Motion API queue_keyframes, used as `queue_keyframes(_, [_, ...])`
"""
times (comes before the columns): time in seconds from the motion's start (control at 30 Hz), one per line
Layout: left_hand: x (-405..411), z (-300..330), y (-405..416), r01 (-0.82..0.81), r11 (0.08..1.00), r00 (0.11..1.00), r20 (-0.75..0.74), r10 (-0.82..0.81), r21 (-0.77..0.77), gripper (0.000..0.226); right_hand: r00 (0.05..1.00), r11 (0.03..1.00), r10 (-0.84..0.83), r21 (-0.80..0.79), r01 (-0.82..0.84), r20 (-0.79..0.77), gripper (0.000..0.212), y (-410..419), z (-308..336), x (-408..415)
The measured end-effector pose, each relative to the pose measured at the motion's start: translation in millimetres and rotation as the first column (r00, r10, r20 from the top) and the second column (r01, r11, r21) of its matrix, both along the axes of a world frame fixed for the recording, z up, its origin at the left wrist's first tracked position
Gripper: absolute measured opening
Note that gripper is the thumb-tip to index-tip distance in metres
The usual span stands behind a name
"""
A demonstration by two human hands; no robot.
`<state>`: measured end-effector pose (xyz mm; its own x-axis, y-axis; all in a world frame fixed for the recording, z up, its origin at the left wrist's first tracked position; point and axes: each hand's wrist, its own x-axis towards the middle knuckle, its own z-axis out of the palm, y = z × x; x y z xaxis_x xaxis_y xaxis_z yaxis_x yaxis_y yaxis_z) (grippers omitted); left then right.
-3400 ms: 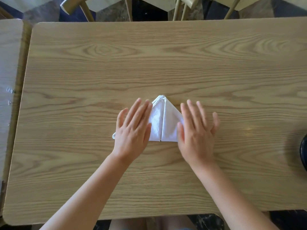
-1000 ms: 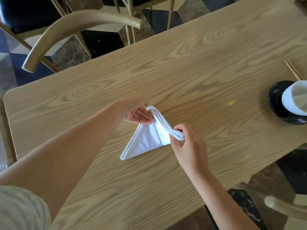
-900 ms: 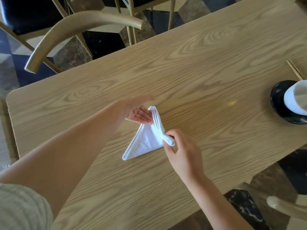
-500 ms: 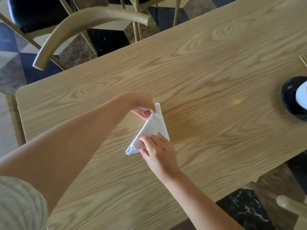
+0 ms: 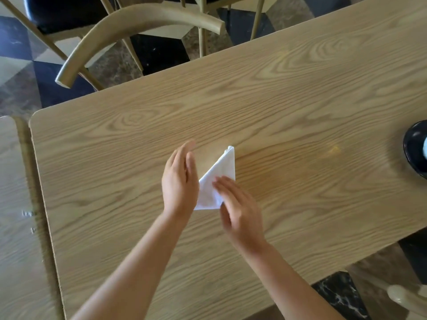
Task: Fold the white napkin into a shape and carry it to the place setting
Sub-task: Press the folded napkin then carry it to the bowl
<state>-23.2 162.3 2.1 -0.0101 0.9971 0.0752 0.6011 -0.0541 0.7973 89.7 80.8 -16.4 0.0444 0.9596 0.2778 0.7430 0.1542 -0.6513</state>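
**Nearly folded, not yet carried**

Right now neither hand grips anything. The right hand [image 5: 240, 215] lies with straight fingers [image 5: 223, 184] flat on the near right part of the napkin [image 5: 221, 172], seemingly pressing a fold down. The left hand [image 5: 180, 179] stands edge-on with its fingers straight and together, just left of the cloth; the frame is motion-blurred there, so whether its edge touches the napkin or only hovers beside it is hard to say.

The napkin is a narrow white triangle lying flat on the table [image 5: 277, 100], near the middle of the top. Its sharp tip points to the far side and its wide end sits near, partly hidden under both hands.

At the far right edge of the view a black saucer [image 5: 413, 155] sits on the table, with something pale on it that is cut off by the frame. It is well apart from the napkin and probably marks the place setting. A chair [image 5: 138, 21] stands beyond the far left corner, and a second tabletop [image 5: 16, 204] abuts on the left.

As a judgement: the folding is well on, since the cloth is already a compact layered triangle, but it may still want a final tuck or shaping. The whole carry remains. The napkin has not been lifted, and it must cross to the right toward the saucer.
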Motion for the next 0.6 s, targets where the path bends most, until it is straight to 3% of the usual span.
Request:
queue_keyframes(0.03, [-4,-2,-19,-0.073,0.997,0.997,-0.026,0.074,0.041,0.043,0.998,0.999,-0.049,0.022,0.049,0.029,0.041,7,0,8])
queue_keyframes(0.1, [-4,-10,-50,-0.041,0.998,0.979,-0.198,0.05,0.052,0.047,0.984,0.997,-0.061,-0.029,0.067,0.168,0.048,23,0,16])
queue_keyframes(0.2, [4,-26,-71,0.132,0.989,0.875,-0.462,-0.147,-0.065,0.053,0.931,0.98,0.113,-0.194,-0.046,0.347,0.052,45,-9,14])
queue_keyframes(0.3, [4,-40,-69,0.156,0.973,0.777,-0.587,-0.228,-0.171,0.055,0.862,0.939,0.267,-0.316,-0.133,0.431,0.051,55,-25,16])
queue_keyframes(0.4, [2,-50,-69,0.168,0.969,0.711,-0.658,-0.248,-0.183,0.055,0.84,0.921,0.315,-0.357,-0.158,0.441,0.051,59,-36,19])
queue_keyframes(0.6, [-4,-38,-63,0.227,0.953,0.732,-0.61,-0.302,-0.2,0.053,0.781,0.886,0.406,-0.413,-0.21,0.475,0.053,64,-29,24])
